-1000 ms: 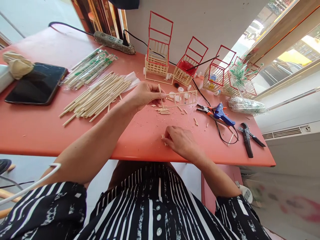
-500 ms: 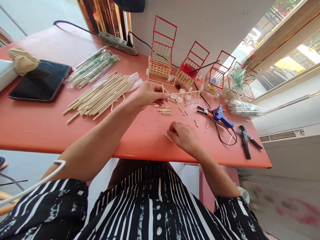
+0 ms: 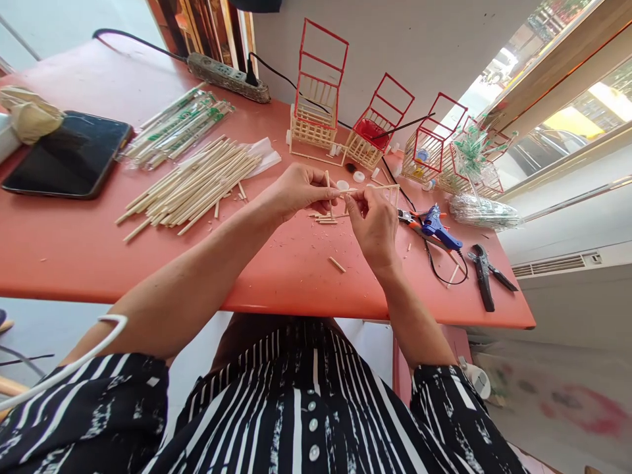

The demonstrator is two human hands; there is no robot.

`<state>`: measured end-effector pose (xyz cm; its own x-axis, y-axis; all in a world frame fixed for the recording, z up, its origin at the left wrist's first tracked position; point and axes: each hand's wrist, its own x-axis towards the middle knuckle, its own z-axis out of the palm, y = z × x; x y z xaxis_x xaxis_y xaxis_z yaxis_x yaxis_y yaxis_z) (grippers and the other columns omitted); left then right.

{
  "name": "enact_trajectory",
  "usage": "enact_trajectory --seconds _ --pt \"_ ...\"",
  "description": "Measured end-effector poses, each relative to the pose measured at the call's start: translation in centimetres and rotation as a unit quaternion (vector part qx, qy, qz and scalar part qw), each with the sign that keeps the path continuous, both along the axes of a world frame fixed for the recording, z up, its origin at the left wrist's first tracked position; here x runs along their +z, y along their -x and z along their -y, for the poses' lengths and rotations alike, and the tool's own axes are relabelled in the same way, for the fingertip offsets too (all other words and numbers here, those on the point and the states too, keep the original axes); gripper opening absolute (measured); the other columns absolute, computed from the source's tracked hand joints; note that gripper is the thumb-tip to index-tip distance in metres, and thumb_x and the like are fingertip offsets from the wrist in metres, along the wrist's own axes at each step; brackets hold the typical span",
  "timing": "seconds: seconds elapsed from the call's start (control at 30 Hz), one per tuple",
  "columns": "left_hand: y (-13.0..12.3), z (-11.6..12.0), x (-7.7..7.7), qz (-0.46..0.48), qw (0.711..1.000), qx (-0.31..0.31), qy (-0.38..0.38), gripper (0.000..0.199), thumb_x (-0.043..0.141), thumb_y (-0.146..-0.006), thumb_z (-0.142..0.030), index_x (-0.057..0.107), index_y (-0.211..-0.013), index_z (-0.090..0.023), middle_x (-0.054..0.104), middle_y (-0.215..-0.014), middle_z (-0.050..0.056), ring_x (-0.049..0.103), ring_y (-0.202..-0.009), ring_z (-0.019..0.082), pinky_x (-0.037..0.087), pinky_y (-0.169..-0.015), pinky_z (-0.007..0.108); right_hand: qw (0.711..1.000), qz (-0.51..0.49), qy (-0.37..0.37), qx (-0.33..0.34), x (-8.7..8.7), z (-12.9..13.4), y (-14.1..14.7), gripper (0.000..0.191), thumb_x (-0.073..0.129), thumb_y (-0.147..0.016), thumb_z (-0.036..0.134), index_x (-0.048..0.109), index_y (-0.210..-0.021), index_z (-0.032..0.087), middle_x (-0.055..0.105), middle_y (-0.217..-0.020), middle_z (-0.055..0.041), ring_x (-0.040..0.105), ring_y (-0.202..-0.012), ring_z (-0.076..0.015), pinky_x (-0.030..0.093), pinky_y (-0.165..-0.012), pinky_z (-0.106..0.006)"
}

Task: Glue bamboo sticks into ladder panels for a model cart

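A small ladder-like frame of thin wooden sticks (image 3: 390, 187) is held above the table, largely covered by my right hand. My left hand (image 3: 303, 191) pinches its left end, where a short crosspiece (image 3: 328, 187) stands upright by the fingertips. Close beside it, my right hand (image 3: 374, 220) is closed with thumb and fingertips on the frame; whether a small piece is also between them is hidden. Below the hands, one short stick piece (image 3: 337, 264) lies on the red table (image 3: 281, 276). Several cut pieces (image 3: 326, 221) lie just under the frame.
Loose sticks (image 3: 192, 187) and plastic-wrapped sticks (image 3: 180, 128) lie left, near a black tablet (image 3: 69, 155). Red-backed miniature stick chairs (image 3: 316, 118) line the wall. A blue glue gun (image 3: 439, 227), orange-handled pliers (image 3: 412, 220) and black cutters (image 3: 484, 276) lie right.
My right hand has risen from beside the short stick piece on the table to the frame, closing on it near my left hand. The left hand keeps its pinch on the frame.
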<state>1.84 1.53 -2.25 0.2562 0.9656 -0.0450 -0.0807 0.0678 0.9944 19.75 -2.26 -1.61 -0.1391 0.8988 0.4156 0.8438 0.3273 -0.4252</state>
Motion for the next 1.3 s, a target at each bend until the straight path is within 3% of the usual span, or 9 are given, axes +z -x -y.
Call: enact_trajectory --seconds 0.3,0.7,0.9,1.3 --pt "-0.2 0.2 -0.1 0.006 1.000 -0.018 -0.010 0.023 0.094 -0.073 -0.026 0.076 -0.075 -0.013 0.075 -0.069 0.006 0.068 -0.057 0.013 0.060 -0.063 0.027 0.998 0.033 0.037 -0.032 0.0 0.3 0.5 0.026 0.059 -0.105 0.040 0.066 -0.088 0.022 0.072 -0.094 -0.0068 0.062 -0.090 -0.0233 0.038 -0.078 -0.033" --pt "-0.6 0.4 0.1 0.009 1.000 -0.025 -0.012 0.027 0.094 -0.076 -0.025 0.072 -0.070 -0.011 0.072 -0.064 0.004 0.065 -0.054 0.009 0.056 -0.057 0.020 0.991 0.114 0.021 -0.072 -0.2 0.6 1.0 0.032 0.056 -0.108 0.043 0.072 -0.095 0.020 0.076 -0.099 -0.0079 0.065 -0.091 -0.0222 0.036 -0.072 -0.031" --pt "-0.5 0.4 0.3 0.014 0.999 -0.028 -0.005 0.022 0.090 -0.078 -0.018 0.072 -0.069 -0.011 0.072 -0.065 0.004 0.064 -0.052 0.008 0.054 -0.055 0.020 0.995 0.086 -0.025 -0.049 -0.2 0.7 0.6 0.033 0.053 -0.109 0.043 0.069 -0.090 0.020 0.074 -0.092 -0.0060 0.064 -0.084 -0.0201 0.036 -0.070 -0.030" --pt "-0.4 0.3 0.4 0.012 1.000 -0.007 0.001 0.012 0.082 -0.082 -0.011 0.073 -0.074 -0.010 0.075 -0.068 0.005 0.065 -0.053 0.010 0.057 -0.060 0.023 0.998 0.024 -0.049 -0.042 -0.1 1.1 -0.1 0.026 0.057 -0.105 0.036 0.064 -0.085 0.021 0.069 -0.080 -0.0015 0.058 -0.073 -0.0171 0.038 -0.071 -0.030"
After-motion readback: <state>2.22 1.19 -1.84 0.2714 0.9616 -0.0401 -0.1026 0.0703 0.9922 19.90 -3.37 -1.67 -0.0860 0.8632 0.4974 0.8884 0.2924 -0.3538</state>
